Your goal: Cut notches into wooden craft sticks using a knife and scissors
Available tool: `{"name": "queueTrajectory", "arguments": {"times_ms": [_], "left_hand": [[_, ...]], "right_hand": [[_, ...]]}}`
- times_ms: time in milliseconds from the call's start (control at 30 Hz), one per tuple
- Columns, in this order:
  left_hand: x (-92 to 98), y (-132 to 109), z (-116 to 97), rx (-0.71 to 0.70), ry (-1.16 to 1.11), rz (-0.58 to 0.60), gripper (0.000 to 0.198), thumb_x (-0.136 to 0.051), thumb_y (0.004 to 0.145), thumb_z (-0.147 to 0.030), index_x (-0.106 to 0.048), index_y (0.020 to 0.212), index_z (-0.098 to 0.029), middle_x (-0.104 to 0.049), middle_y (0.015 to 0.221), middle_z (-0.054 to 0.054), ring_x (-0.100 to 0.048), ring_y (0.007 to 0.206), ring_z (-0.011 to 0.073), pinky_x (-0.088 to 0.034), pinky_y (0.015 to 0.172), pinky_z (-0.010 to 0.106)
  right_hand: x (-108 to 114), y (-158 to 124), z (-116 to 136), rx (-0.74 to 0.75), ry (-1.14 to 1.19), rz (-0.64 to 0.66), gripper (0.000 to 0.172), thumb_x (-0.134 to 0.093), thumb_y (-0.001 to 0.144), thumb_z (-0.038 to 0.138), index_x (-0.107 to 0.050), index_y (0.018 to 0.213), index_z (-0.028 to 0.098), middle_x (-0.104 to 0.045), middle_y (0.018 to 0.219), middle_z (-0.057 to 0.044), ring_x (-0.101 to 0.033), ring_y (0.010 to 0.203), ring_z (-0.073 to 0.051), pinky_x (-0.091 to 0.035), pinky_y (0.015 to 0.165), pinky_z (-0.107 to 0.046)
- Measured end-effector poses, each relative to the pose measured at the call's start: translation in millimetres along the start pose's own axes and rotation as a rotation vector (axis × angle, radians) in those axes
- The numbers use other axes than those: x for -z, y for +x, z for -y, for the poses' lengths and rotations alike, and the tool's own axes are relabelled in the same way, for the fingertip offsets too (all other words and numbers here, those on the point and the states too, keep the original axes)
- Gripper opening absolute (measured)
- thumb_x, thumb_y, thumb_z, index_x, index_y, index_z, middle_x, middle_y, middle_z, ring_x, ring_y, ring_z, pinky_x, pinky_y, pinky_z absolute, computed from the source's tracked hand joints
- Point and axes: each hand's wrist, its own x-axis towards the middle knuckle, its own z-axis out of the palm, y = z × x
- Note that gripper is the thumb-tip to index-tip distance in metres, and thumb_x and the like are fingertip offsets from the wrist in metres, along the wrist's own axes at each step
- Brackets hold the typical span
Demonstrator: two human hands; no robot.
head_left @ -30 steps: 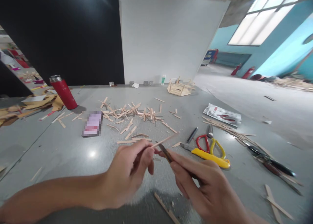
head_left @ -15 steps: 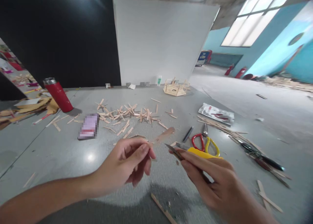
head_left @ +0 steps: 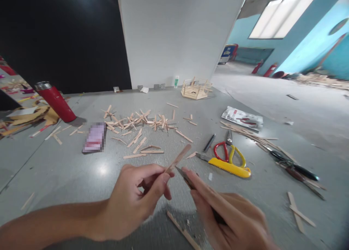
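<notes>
**Stick held over tabletop, free end up-right**

The wooden stick (head_left: 178,158) is pinched at its lower end in the left hand's (head_left: 133,202) closed grip, above the tabletop (head_left: 68,170). Its long axis runs up-right, away from the person. A knife blade (head_left: 183,174) is clasped by the right hand (head_left: 229,217). 0.5 s ago the blade was apart from the stick; it is now brought to the stick's base.

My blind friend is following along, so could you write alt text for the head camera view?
A person's left hand pinches a thin wooden stick while the right hand holds a small blade beside it, above a grey table. On it sit loose sticks, scissors, a yellow cutter and a red flask.
</notes>
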Motion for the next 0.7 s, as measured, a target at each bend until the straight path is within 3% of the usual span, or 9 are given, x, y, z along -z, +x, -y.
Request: {"name": "queueTrajectory", "arguments": {"times_ms": [267, 367, 467, 567, 700], "left_hand": [[-4.2, -3, -1, 0.119, -0.131, 0.053, 0.048, -0.051, 0.101, -0.058, -0.064, 0.088, -0.013, -0.069, 0.069, 0.007, -0.047, 0.041, 0.0064, -0.036, 0.041, 0.016], [-5.4, -2, -1, 0.153, -0.191, 0.077, 0.046, -0.052, 0.101, -0.059, -0.061, 0.091, -0.014, -0.067, 0.07, 0.005, -0.048, 0.043, 0.0061, -0.036, 0.042, 0.016], [-6.2, -2, 0, 0.189, -0.255, 0.123, 0.045, -0.053, 0.101, -0.059, -0.059, 0.092, -0.015, -0.065, 0.069, 0.002, -0.048, 0.044, 0.0058, -0.037, 0.042, 0.015], [-6.7, -3, 1, 0.185, -0.309, 0.162, 0.044, -0.052, 0.101, -0.059, -0.059, 0.095, -0.016, -0.063, 0.069, 0.0, -0.047, 0.044, 0.0049, -0.036, 0.041, 0.014], [-6.9, -2, 2, 0.17, -0.372, 0.169, 0.043, -0.051, 0.103, -0.057, -0.059, 0.096, -0.015, -0.06, 0.066, -0.002, -0.044, 0.041, 0.0033, -0.031, 0.039, 0.013]], "right_hand": [[-8, 2, -2, 0.035, -0.017, -0.014, 0.059, -0.05, 0.102, 0.006, -0.039, 0.158, 0.019, -0.082, 0.083, -0.001, -0.064, 0.045, -0.009, -0.051, 0.046, -0.022], [-9, 1, -4, 0.082, -0.056, -0.042, 0.06, -0.051, 0.101, 0.003, -0.039, 0.158, 0.015, -0.082, 0.091, -0.004, -0.071, 0.057, -0.011, -0.056, 0.055, -0.022], [-5, -1, -10, 0.169, -0.167, 0.03, 0.058, -0.051, 0.101, 0.004, -0.038, 0.157, 0.008, -0.08, 0.089, -0.007, -0.073, 0.068, -0.015, -0.057, 0.062, -0.024], [-1, -3, -14, 0.23, -0.266, 0.141, 0.047, -0.043, 0.105, 0.006, -0.044, 0.152, 0.001, -0.075, 0.088, -0.01, -0.071, 0.071, -0.016, -0.055, 0.062, -0.025], [1, 1, -14, 0.236, -0.419, 0.077, 0.036, -0.052, 0.104, 0.007, -0.059, 0.139, 0.002, -0.071, 0.083, -0.006, -0.066, 0.067, -0.013, -0.049, 0.066, -0.026]]}}
